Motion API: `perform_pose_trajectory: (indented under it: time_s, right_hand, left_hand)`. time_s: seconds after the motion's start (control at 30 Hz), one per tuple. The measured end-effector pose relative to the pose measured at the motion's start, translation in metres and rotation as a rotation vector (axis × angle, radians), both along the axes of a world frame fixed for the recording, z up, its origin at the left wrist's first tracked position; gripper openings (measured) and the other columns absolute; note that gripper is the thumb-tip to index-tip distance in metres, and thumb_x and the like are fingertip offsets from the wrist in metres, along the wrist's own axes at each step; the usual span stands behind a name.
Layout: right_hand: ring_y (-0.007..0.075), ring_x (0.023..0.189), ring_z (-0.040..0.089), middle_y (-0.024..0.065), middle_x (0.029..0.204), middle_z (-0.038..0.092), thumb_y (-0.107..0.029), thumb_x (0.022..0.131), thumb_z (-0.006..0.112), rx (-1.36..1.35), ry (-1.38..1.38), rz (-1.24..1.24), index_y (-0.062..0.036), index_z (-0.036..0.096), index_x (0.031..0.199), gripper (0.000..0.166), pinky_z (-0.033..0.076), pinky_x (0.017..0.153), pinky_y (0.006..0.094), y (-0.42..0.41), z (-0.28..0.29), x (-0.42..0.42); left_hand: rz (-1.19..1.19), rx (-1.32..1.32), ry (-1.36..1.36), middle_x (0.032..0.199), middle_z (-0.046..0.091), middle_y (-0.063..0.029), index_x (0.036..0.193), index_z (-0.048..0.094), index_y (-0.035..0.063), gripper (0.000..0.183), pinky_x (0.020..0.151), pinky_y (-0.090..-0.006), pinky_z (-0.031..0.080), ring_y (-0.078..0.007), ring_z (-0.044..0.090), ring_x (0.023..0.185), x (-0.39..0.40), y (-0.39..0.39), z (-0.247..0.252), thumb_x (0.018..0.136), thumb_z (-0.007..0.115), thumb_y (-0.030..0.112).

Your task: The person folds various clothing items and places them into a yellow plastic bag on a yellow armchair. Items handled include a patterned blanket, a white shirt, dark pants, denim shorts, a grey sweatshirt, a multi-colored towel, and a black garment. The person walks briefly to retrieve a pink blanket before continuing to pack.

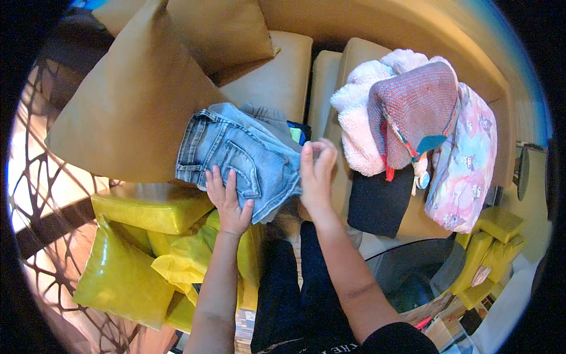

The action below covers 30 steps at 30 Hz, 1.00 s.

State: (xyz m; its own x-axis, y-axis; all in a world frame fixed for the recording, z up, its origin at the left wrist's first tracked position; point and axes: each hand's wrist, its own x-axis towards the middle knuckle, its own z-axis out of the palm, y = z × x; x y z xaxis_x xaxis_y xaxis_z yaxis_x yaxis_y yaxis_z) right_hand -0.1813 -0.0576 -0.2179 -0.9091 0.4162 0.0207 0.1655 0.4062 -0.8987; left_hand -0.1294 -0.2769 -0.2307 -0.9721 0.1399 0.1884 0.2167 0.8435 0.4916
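A folded pair of blue denim jeans [241, 163] lies on the sofa, its waistband to the left and a back pocket facing up. My left hand [230, 201] rests flat on the denim beside that pocket, fingers spread. At the right edge of the denim is my right hand [317, 172], its thumb and fingers bent and partly blurred; whether cloth is pinched between them is not clear. Grey cloth [265, 114] and a dark blue and green piece [300, 132] show from behind the jeans.
A large tan cushion [132, 101] leans at the left of the tan sofa [274, 71]. Fluffy pink cloth [358, 119], a red-grey knit [415, 106], a printed pink cloth [468, 163] and black cloth [380, 203] lie right. A yellow-green chair [146, 208] and dark round tabletop [415, 274] stand nearer.
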Motion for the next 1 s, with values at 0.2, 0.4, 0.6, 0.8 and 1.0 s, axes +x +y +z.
perform_pose_trajectory:
  time_s: [0.2,0.4,0.6,0.8,1.0]
  right_hand:
    - [0.0380,0.124,0.054,0.0265,0.126,0.060,-0.055,0.089,0.070,-0.503,-0.383,0.419,0.0095,0.062,0.122,0.073,0.043,0.104,0.0444,0.008,0.045,-0.061]
    - [0.0428,0.113,0.055,0.0264,0.115,0.061,-0.049,0.071,0.084,0.319,-0.286,0.741,0.0071,0.063,0.116,0.075,0.045,0.100,0.0479,-0.020,0.059,-0.068]
    - [0.0454,0.111,0.055,0.0274,0.111,0.059,-0.031,0.074,0.083,0.177,-0.215,0.901,0.0027,0.055,0.118,0.062,0.044,0.097,0.0490,-0.021,0.070,-0.050]
    - [0.0449,0.095,0.062,0.0214,0.098,0.065,-0.015,0.076,0.077,0.169,-0.185,1.174,-0.0012,0.050,0.120,0.053,0.046,0.080,0.0518,-0.032,0.111,-0.004]
    - [0.0420,0.097,0.065,0.0204,0.104,0.067,-0.012,0.076,0.075,0.110,-0.311,1.275,-0.0037,0.046,0.134,0.065,0.048,0.084,0.0479,-0.036,0.154,0.030]
  left_hand:
    - [-0.023,-0.068,0.009,0.166,0.012,-0.0262,0.156,0.036,0.0145,0.090,0.120,-0.0612,0.006,-0.0463,0.008,0.153,0.009,-0.006,-0.006,0.084,0.065,0.058]
    - [0.512,0.382,-0.087,0.165,0.009,-0.0268,0.162,0.002,0.0104,0.121,0.122,-0.0521,0.013,-0.0397,0.014,0.152,0.028,0.036,0.011,0.078,0.085,0.031]
    - [0.828,1.807,-0.570,0.155,0.038,-0.0091,0.156,0.021,0.0092,0.079,0.119,-0.0435,0.028,-0.0284,0.039,0.141,0.053,0.041,0.003,0.096,0.070,0.023]
    - [0.895,1.802,-0.619,0.146,0.051,-0.0072,0.147,0.042,0.0126,0.055,0.112,-0.0457,0.041,-0.0271,0.049,0.133,0.075,0.018,-0.008,0.102,0.057,0.041]
    - [0.792,1.956,-0.574,0.141,0.056,-0.0068,0.144,0.047,0.0088,0.066,0.110,-0.0442,0.044,-0.0265,0.054,0.128,0.133,0.000,0.015,0.089,0.076,0.034]
